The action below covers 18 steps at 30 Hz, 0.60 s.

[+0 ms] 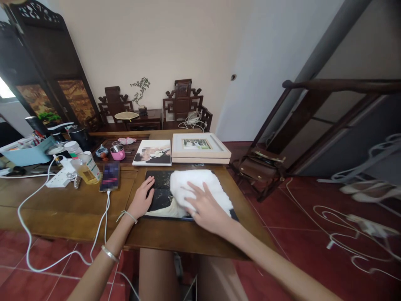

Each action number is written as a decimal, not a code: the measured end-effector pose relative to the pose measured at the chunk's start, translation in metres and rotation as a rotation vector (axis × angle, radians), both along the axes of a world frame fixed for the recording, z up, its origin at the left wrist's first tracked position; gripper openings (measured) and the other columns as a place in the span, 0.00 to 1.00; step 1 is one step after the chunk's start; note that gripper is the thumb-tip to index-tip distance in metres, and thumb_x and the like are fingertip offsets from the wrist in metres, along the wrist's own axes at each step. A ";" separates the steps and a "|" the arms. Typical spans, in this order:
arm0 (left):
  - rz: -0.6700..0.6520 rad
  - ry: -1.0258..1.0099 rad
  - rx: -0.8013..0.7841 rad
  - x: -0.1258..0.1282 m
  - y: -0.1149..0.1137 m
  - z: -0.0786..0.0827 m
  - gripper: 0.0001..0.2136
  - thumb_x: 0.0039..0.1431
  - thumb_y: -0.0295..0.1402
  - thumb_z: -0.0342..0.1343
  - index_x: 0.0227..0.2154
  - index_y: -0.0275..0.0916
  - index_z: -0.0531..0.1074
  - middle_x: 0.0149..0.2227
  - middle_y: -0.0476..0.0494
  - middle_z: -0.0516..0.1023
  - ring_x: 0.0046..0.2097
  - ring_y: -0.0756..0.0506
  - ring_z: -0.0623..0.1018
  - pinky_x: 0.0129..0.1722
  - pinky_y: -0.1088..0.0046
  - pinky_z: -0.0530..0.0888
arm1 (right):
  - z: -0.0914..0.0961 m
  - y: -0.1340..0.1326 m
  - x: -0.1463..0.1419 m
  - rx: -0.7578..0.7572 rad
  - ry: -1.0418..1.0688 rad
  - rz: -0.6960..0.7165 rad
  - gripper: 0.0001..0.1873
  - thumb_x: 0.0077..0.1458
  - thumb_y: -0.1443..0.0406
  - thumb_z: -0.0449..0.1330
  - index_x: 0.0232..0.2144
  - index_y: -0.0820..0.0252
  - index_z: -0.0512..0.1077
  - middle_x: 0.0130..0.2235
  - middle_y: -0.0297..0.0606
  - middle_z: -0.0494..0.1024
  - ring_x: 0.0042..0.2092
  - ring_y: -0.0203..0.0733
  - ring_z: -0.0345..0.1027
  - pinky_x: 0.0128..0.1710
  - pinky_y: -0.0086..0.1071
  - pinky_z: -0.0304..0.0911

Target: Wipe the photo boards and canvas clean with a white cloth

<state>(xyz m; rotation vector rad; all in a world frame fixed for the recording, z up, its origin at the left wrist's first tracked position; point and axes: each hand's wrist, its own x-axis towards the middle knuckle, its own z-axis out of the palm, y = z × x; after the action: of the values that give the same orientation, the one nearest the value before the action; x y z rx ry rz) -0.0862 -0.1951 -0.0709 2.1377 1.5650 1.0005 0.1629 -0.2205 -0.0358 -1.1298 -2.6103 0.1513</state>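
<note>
A dark photo panel lies flat near the front edge of the wooden table, with a pale dress-like shape in its picture. Over its right part a white cloth is spread, hiding much of the picture. My right hand presses on the cloth from above, fingers spread. At the panel's left edge rests my left hand, its fingers stretched out flat and holding nothing. Behind the panel are a second photo panel and light wooden picture frames, stacked.
To the left are a phone on a charging cable, a bottle of yellowish liquid, a pink cup, a power strip and a blue organizer box. A dark wooden chair stands at the right, with cables on the red floor.
</note>
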 end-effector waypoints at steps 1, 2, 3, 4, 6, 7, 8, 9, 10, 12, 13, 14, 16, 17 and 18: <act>0.000 0.002 0.000 0.000 0.000 0.000 0.19 0.60 0.33 0.43 0.53 0.35 0.64 0.59 0.39 0.62 0.61 0.45 0.59 0.61 0.61 0.55 | 0.000 -0.018 0.002 -0.010 0.009 0.031 0.15 0.53 0.69 0.50 0.40 0.58 0.72 0.59 0.42 0.61 0.63 0.52 0.39 0.58 0.61 0.31; -0.002 0.003 0.001 0.001 0.000 0.000 0.19 0.60 0.33 0.43 0.53 0.34 0.64 0.59 0.38 0.62 0.61 0.45 0.59 0.61 0.60 0.55 | 0.000 -0.034 0.004 -0.021 0.012 0.068 0.15 0.52 0.69 0.51 0.40 0.57 0.72 0.60 0.40 0.59 0.64 0.53 0.37 0.58 0.61 0.29; -0.005 0.002 0.004 0.001 0.000 0.001 0.19 0.60 0.33 0.43 0.53 0.35 0.64 0.59 0.38 0.62 0.61 0.44 0.59 0.61 0.60 0.55 | 0.001 -0.048 0.006 -0.030 0.016 0.099 0.14 0.51 0.69 0.51 0.39 0.57 0.73 0.60 0.39 0.58 0.64 0.53 0.36 0.58 0.61 0.29; -0.010 0.001 0.007 0.001 0.000 0.001 0.19 0.60 0.33 0.43 0.53 0.35 0.64 0.59 0.39 0.62 0.61 0.44 0.60 0.61 0.59 0.55 | 0.002 -0.058 0.008 -0.039 0.016 0.127 0.14 0.50 0.69 0.52 0.38 0.56 0.73 0.60 0.38 0.58 0.64 0.53 0.35 0.58 0.62 0.28; -0.017 0.000 0.013 0.001 0.000 0.000 0.19 0.60 0.33 0.43 0.53 0.37 0.64 0.59 0.40 0.63 0.61 0.44 0.60 0.61 0.59 0.56 | 0.004 -0.066 0.009 -0.058 0.014 0.158 0.14 0.50 0.69 0.51 0.38 0.56 0.73 0.60 0.38 0.59 0.64 0.53 0.36 0.58 0.61 0.29; -0.019 0.001 0.013 0.000 0.001 0.000 0.19 0.60 0.34 0.43 0.53 0.37 0.64 0.59 0.40 0.62 0.61 0.44 0.60 0.61 0.59 0.56 | 0.005 -0.063 0.009 -0.065 0.013 0.159 0.14 0.51 0.69 0.51 0.38 0.56 0.73 0.60 0.38 0.60 0.64 0.52 0.37 0.59 0.60 0.30; -0.019 0.004 0.011 0.000 0.001 0.000 0.19 0.60 0.34 0.43 0.53 0.36 0.64 0.59 0.40 0.62 0.61 0.44 0.60 0.61 0.59 0.56 | 0.006 -0.056 0.008 -0.070 0.011 0.149 0.14 0.52 0.69 0.50 0.39 0.56 0.73 0.59 0.39 0.60 0.64 0.52 0.38 0.59 0.60 0.31; -0.020 0.007 0.008 -0.001 0.001 0.000 0.19 0.60 0.34 0.43 0.53 0.36 0.64 0.59 0.39 0.62 0.61 0.44 0.60 0.61 0.59 0.56 | 0.007 -0.044 0.006 -0.071 0.007 0.130 0.15 0.53 0.68 0.49 0.40 0.57 0.72 0.59 0.40 0.61 0.63 0.51 0.39 0.58 0.60 0.33; -0.020 0.008 0.006 -0.001 0.001 -0.001 0.19 0.60 0.34 0.43 0.53 0.36 0.64 0.59 0.39 0.62 0.61 0.44 0.60 0.61 0.59 0.56 | 0.008 -0.030 0.003 -0.069 0.003 0.104 0.15 0.54 0.68 0.49 0.42 0.57 0.72 0.58 0.42 0.62 0.63 0.52 0.40 0.58 0.60 0.34; -0.024 0.004 0.010 -0.002 0.001 -0.001 0.19 0.60 0.34 0.43 0.53 0.37 0.64 0.59 0.40 0.62 0.61 0.44 0.60 0.61 0.59 0.56 | 0.008 0.005 -0.005 -0.059 -0.014 0.036 0.17 0.56 0.66 0.48 0.45 0.59 0.70 0.57 0.47 0.64 0.62 0.53 0.43 0.57 0.61 0.37; -0.026 0.000 0.013 -0.003 0.001 -0.001 0.19 0.60 0.34 0.43 0.53 0.38 0.64 0.59 0.41 0.62 0.61 0.44 0.60 0.61 0.59 0.56 | 0.009 0.023 -0.009 -0.053 -0.023 0.001 0.17 0.57 0.65 0.48 0.46 0.60 0.69 0.55 0.50 0.66 0.62 0.53 0.44 0.56 0.61 0.38; -0.027 -0.006 0.015 -0.003 0.001 -0.001 0.19 0.60 0.34 0.43 0.53 0.38 0.64 0.59 0.41 0.62 0.61 0.45 0.60 0.61 0.59 0.56 | 0.009 0.040 -0.012 -0.047 -0.031 -0.025 0.18 0.58 0.63 0.47 0.48 0.61 0.68 0.54 0.51 0.67 0.62 0.53 0.45 0.56 0.61 0.39; -0.027 -0.017 0.011 -0.003 0.001 0.000 0.19 0.60 0.34 0.43 0.53 0.39 0.64 0.59 0.42 0.62 0.61 0.45 0.60 0.61 0.59 0.56 | 0.009 0.067 -0.019 -0.035 -0.038 -0.061 0.20 0.61 0.61 0.44 0.49 0.62 0.67 0.53 0.53 0.67 0.61 0.53 0.46 0.55 0.60 0.40; -0.027 -0.021 0.006 -0.003 0.000 0.000 0.19 0.61 0.34 0.43 0.53 0.39 0.64 0.59 0.42 0.62 0.61 0.45 0.60 0.61 0.59 0.55 | 0.009 0.074 -0.021 -0.029 -0.040 -0.071 0.20 0.61 0.61 0.43 0.49 0.62 0.67 0.53 0.53 0.67 0.61 0.54 0.47 0.55 0.60 0.41; -0.027 -0.025 -0.001 -0.002 0.000 0.000 0.19 0.61 0.34 0.43 0.53 0.38 0.64 0.59 0.41 0.62 0.61 0.45 0.60 0.61 0.59 0.55 | 0.008 0.077 -0.023 -0.023 -0.042 -0.076 0.20 0.61 0.61 0.43 0.49 0.62 0.67 0.53 0.53 0.67 0.61 0.54 0.47 0.55 0.60 0.41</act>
<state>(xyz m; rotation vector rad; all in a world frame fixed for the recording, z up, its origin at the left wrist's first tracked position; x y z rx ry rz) -0.0885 -0.1948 -0.0705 2.1320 1.5211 1.0135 0.1402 -0.1438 -0.0274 -1.2512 -2.6034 0.1439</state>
